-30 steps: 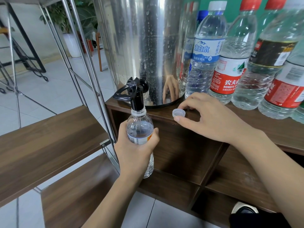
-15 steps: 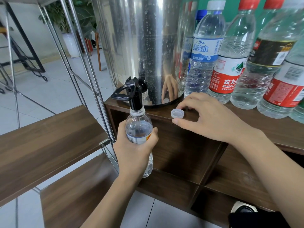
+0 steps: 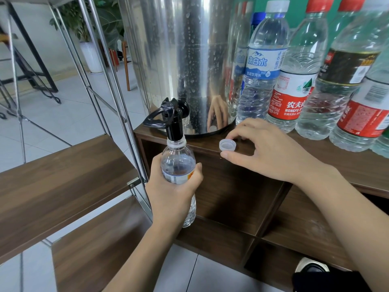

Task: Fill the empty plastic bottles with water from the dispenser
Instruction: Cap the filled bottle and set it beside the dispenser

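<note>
The small bottle (image 3: 177, 165) you are filling sits with its open neck right up against the black spout of the tap (image 3: 173, 123), and your left hand (image 3: 174, 186) is wrapped around its middle, holding it upright below the edge of the counter (image 3: 263, 148). Water seems to reach up near the shoulder, so this one looks close to full, though the clear plastic makes the exact level hard to read, and you cannot tell whether water is running.

Its white cap (image 3: 227, 144) lies open side up on the counter. Your right hand (image 3: 271, 152) rests there with thumb and forefinger curved loosely at either side of the cap, not clearly gripping it.

The steel dispenser (image 3: 181, 60) stands just behind. To its right a row of capped bottles (image 3: 294, 81) stands on the counter; whether each is full or empty is hard to judge. What is left for this bottle: top it off, pull it away, screw the cap on.
</note>
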The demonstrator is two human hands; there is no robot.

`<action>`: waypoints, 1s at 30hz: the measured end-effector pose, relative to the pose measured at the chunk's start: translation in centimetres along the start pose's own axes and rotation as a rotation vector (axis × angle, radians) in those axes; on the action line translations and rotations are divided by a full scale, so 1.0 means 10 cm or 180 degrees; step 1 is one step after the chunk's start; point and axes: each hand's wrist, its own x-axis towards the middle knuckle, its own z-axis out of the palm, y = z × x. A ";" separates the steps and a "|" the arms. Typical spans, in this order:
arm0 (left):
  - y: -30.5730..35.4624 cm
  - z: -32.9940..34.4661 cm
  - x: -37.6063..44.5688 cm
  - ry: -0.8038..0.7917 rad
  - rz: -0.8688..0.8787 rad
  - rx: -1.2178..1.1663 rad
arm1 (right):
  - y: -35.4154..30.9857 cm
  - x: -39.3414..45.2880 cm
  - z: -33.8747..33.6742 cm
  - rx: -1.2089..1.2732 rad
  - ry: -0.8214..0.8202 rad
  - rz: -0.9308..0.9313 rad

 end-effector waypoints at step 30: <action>0.00 0.00 0.00 0.0024 -0.0011 0.0050 | 0.01 -0.01 0.00 -0.0006 0.0012 0.0022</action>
